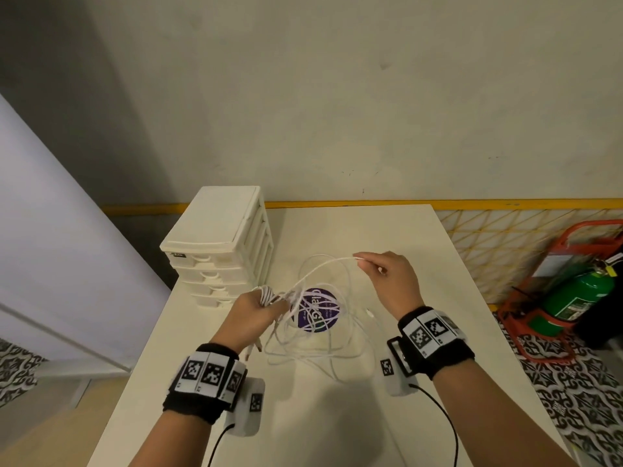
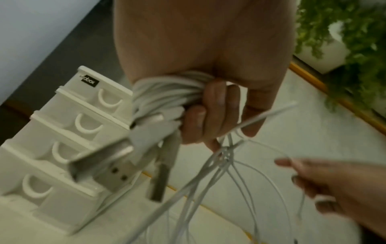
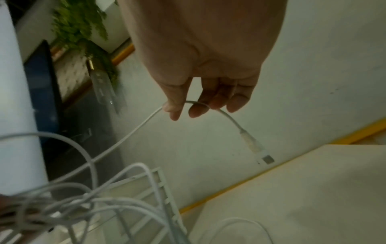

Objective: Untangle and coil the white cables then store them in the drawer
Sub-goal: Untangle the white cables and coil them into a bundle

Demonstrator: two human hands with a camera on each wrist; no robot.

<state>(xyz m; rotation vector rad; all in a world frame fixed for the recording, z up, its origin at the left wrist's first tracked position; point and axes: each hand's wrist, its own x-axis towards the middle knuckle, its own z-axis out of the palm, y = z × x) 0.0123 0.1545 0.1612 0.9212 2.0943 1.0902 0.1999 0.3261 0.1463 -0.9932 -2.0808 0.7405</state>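
My left hand (image 1: 259, 311) (image 2: 206, 115) grips a bundle of coiled white cable (image 2: 167, 92) with USB plugs (image 2: 146, 137) sticking out of the fist. From it a tangle of thin white cables (image 1: 317, 335) (image 3: 83, 206) hangs down and loops onto the table. My right hand (image 1: 381, 274) (image 3: 200, 105) is raised to the right and pinches one cable end between thumb and fingers, with its USB connector (image 3: 254, 148) dangling below. That strand (image 1: 320, 267) runs taut back to my left hand. The white drawer unit (image 1: 219, 244) (image 2: 62, 132) stands at the table's back left, drawers closed.
A purple round sticker (image 1: 317, 310) lies on the white table (image 1: 421, 399) under the loops. The wall runs behind the table. A green extinguisher (image 1: 580, 291) in a red stand sits on the floor to the right. Green plants (image 2: 344, 49) hang beyond.
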